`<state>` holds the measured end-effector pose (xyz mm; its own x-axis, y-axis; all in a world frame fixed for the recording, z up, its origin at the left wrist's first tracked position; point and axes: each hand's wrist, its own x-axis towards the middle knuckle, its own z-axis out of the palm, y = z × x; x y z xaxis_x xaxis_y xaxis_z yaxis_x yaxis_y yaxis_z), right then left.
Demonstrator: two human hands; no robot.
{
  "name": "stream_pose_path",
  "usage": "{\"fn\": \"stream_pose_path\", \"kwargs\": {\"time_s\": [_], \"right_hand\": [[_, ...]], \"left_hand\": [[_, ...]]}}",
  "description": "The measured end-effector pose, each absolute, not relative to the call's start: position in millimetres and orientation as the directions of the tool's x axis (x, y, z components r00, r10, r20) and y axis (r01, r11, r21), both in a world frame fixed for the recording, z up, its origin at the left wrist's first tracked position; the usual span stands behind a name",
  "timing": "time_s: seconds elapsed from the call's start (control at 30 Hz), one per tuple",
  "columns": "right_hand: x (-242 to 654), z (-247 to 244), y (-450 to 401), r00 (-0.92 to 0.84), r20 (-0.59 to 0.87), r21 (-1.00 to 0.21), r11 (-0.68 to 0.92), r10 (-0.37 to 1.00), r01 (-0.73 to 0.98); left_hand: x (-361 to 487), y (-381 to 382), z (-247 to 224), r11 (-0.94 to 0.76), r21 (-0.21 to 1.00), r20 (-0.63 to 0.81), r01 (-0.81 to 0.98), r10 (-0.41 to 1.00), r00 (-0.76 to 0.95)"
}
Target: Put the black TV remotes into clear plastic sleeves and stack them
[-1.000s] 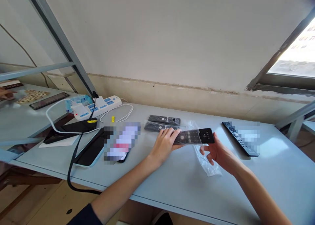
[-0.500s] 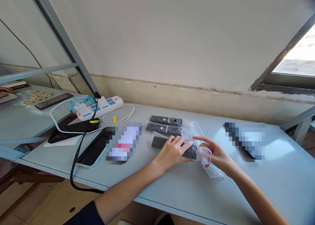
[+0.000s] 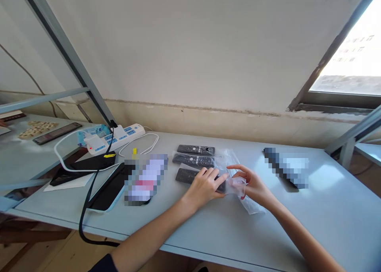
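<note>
Three black remotes lie one in front of another on the grey desk [image 3: 184,220]: the back remote [image 3: 195,149], the middle remote [image 3: 193,160] in clear plastic, and the front remote [image 3: 185,176]. My left hand [image 3: 205,184] is wrapped over the front remote, covering its middle. Clear plastic [image 3: 236,186] covers that remote's right end. At this end my right hand [image 3: 250,184] pinches the plastic between curled fingers. More crumpled plastic [image 3: 253,206] hangs below the right hand onto the desk.
Left of the remotes lie a blurred lit phone [image 3: 149,178], a dark phone [image 3: 108,188] with a pale edge, and a black cable. A power strip [image 3: 131,133] with white cords stands behind. Far right lies a blurred dark object [image 3: 282,168]. Another person's fingers show far left.
The camera view has shifted, so the desk items appear slightly further left. Both hands remain at the front remote and its plastic, with little visible change in their grip.
</note>
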<state>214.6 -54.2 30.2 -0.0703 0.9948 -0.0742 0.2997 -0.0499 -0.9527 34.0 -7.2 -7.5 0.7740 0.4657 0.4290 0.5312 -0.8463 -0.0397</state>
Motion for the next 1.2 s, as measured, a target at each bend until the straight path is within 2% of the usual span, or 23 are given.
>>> {"fn": "stream_pose_path", "kwargs": {"time_s": [0.13, 0.23, 0.33, 0.47, 0.57, 0.83, 1.2], "right_hand": [[227.6, 36.3, -52.3, 0.005, -0.006, -0.937, -0.007, 1.0, 0.348], [244.6, 35.1, -48.1, 0.169, 0.13, -0.86, 0.026, 0.977, 0.51], [261.9, 31.8, -43.8, 0.343, 0.275, -0.751, -0.022, 0.898, 0.66], [278.1, 31.0, -42.7, 0.437, 0.358, -0.668, -0.101, 0.825, 0.738], [286.7, 31.2, -43.9, 0.467, 0.381, -0.622, -0.152, 0.798, 0.768], [315.8, 21.5, -42.2, 0.491, 0.412, -0.518, -0.247, 0.767, 0.819], [341.7, 5.9, -45.2, 0.584, 0.316, -0.417, -0.443, 0.748, 0.793]], "left_hand": [[28.3, -3.7, -1.9, -0.818, 0.026, 0.451, 0.575, 0.523, 0.724], [23.9, 3.2, 0.7, -0.79, 0.083, 0.46, 0.608, 0.571, 0.68], [21.3, 10.5, 0.1, -0.788, 0.103, 0.451, 0.607, 0.581, 0.678], [22.2, 12.9, -4.5, -0.807, 0.082, 0.454, 0.585, 0.553, 0.699], [25.7, 10.5, -8.8, -0.818, 0.085, 0.46, 0.569, 0.539, 0.705], [23.0, 6.0, -1.4, -0.817, 0.218, 0.459, 0.534, 0.569, 0.683], [21.7, 15.1, -7.6, -0.615, 0.24, 0.459, 0.751, 0.754, 0.47]]}}
